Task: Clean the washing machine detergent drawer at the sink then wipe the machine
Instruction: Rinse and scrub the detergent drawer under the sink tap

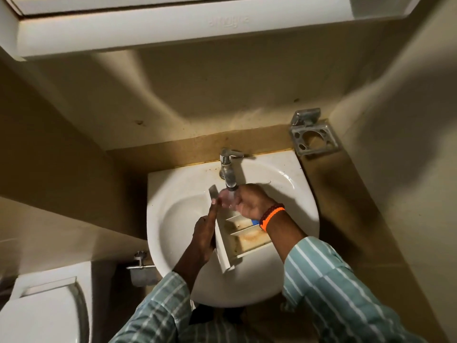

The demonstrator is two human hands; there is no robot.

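- We see one mark only: raised lettering on the underside of the white cabinet [173, 28] above the sink, near its front edge.
- It appears upside down to us and is too faint and blurred to read; we cannot tell the letters or whether it is a brand.
- We find no other text, label, number or sign that can be read on anything else in view.

Both arms wear long sleeves of teal-green cloth crossed by thin white stripes, the left sleeve [158, 308] entering from seven o'clock and the right sleeve [329, 276] from five o'clock. The right wrist carries a braided orange band [273, 215] beside a dark red-and-black cord.
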